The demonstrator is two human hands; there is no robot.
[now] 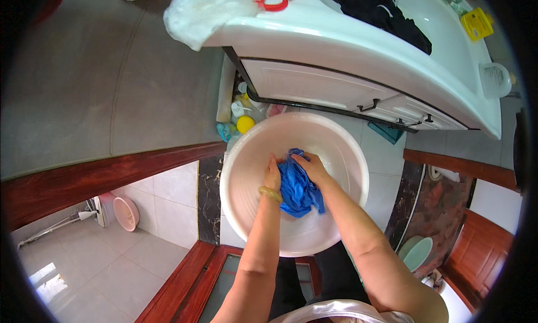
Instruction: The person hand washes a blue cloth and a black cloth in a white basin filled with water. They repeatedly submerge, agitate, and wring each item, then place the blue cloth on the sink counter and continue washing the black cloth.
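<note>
A wet blue cloth [296, 188] lies bunched in a large white plastic basin [363, 176] right before me. At the cloth's left side is my left hand [273, 171], palm turned inward and fingers pointing away, with a pale green bangle on the wrist. My right hand [312, 167] holds the cloth's upper right part, thumb and fingers curled over a fold. Whether the left fingers grip any fabric is not plain. A little water shows in the basin around the cloth.
Beyond the basin stands a white washbasin cabinet [311, 83], with a black garment [386, 20] and a foam-covered heap [206, 14] on top. A yellow ball [245, 124] and bottles crowd the basin's upper left. A teal container [386, 132] sits by the cabinet foot. Wooden door frames flank both sides.
</note>
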